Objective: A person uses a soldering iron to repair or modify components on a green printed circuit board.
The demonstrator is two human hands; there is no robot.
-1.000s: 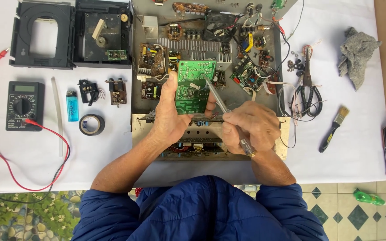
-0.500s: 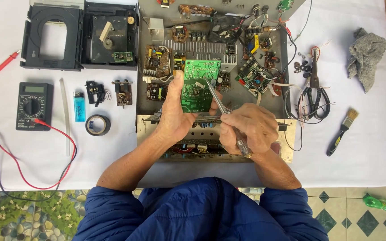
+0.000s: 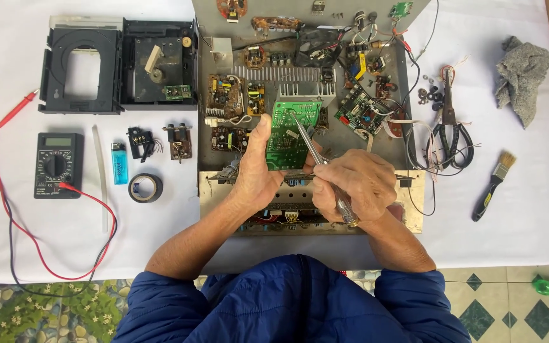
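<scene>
1. Head view, looking down: a blue lighter (image 3: 119, 172) with a pale label lies upright at nine o'clock, beside a black multimeter (image 3: 58, 164) whose red lead (image 3: 17, 219) loops across the white surface (image 3: 65, 248).
2. Black tape roll (image 3: 145, 188) sits just right of the lighter; two small black parts lie above it, and an opened black disc drive (image 3: 119, 63) fills the ten o'clock corner.
3. Grey cloth (image 3: 523, 73) is bunched at two o'clock; scissors (image 3: 449, 130), tangled in wires, and a black-handled brush (image 3: 494, 184) lie near three o'clock.
4. Open metal chassis (image 3: 211, 28), crowded with boards, a finned heat sink and wiring, takes the centre, behind both hands.
5. Left hand (image 3: 255, 174) is closed around the left edge of a green circuit board (image 3: 290, 133), holding it tilted over the chassis at centre.
6. Right hand (image 3: 354, 187) is curled tight on a slim metal tool (image 3: 312, 146), its tip resting on the board's face.
</scene>
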